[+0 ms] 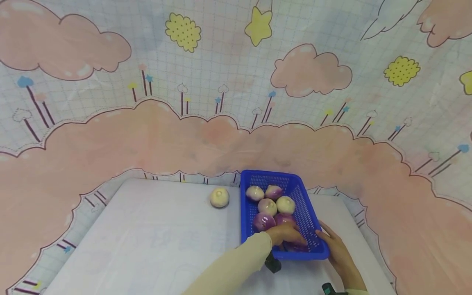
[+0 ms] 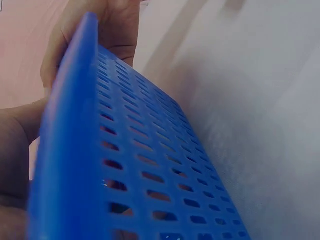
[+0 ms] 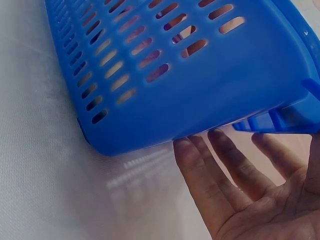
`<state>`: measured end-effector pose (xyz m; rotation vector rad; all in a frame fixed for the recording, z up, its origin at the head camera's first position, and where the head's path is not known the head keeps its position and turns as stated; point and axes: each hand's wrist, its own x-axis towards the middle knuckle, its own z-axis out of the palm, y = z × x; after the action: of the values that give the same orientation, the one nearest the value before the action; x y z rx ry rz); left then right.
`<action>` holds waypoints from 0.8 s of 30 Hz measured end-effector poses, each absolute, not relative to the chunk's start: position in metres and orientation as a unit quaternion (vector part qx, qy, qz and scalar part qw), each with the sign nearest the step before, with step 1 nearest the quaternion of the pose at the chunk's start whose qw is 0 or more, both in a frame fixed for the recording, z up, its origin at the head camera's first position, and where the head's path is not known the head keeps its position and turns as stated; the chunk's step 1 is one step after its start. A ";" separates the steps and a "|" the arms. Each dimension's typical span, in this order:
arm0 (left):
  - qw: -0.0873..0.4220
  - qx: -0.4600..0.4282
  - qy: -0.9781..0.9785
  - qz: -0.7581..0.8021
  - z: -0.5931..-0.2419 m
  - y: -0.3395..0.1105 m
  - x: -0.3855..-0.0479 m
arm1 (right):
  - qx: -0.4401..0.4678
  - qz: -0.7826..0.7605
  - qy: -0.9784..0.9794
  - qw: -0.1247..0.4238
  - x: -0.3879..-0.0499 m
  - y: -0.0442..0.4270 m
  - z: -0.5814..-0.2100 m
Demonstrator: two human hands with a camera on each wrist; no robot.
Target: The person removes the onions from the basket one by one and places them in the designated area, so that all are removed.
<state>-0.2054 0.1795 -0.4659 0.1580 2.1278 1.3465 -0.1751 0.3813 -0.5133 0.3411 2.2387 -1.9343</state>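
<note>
In the head view, my left hand [image 1: 287, 233] reaches over the near wall into the blue basket [image 1: 244, 221]. Its fingers bend down over a purple onion [image 1: 298, 247] in the near right corner; the fingertips are hidden, so whether they grip it cannot be told. Several purple and whitish onions [image 1: 267, 207] lie in the basket. My right hand [image 1: 337, 250] holds the basket's near right corner, thumb on the rim. From the right wrist view, fingertips of that hand [image 3: 235, 185] touch the outside of the basket [image 3: 220, 85]. Part of the left hand [image 2: 12, 155] shows behind the rim in the left wrist view.
One whitish onion [image 1: 219, 197] lies on the white table [image 1: 158, 229], left of the basket. A backdrop [image 1: 206, 143] with clouds and stars hangs behind the table. Dark wrist devices [image 1: 273, 263] show near both wrists.
</note>
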 end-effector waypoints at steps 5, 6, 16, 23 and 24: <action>0.305 0.059 0.806 0.504 -0.470 0.180 -0.206 | 0.117 -0.645 0.750 0.088 -0.175 0.381 -0.514; 0.304 0.060 0.807 0.503 -0.471 0.180 -0.206 | 0.117 -0.645 0.750 0.088 -0.175 0.381 -0.514; 0.304 0.055 0.816 0.488 -0.479 0.179 -0.207 | 0.111 -0.643 0.753 0.088 -0.175 0.382 -0.513; 0.300 0.067 0.802 0.511 -0.476 0.172 -0.206 | 0.108 -0.645 0.751 0.088 -0.176 0.383 -0.514; 0.300 0.070 0.796 0.520 -0.475 0.171 -0.206 | 0.109 -0.645 0.751 0.088 -0.176 0.383 -0.514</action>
<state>-0.2057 0.1709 -0.4751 0.1859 2.1132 1.3812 -0.1764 0.3831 -0.5140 0.3237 2.2361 -1.9204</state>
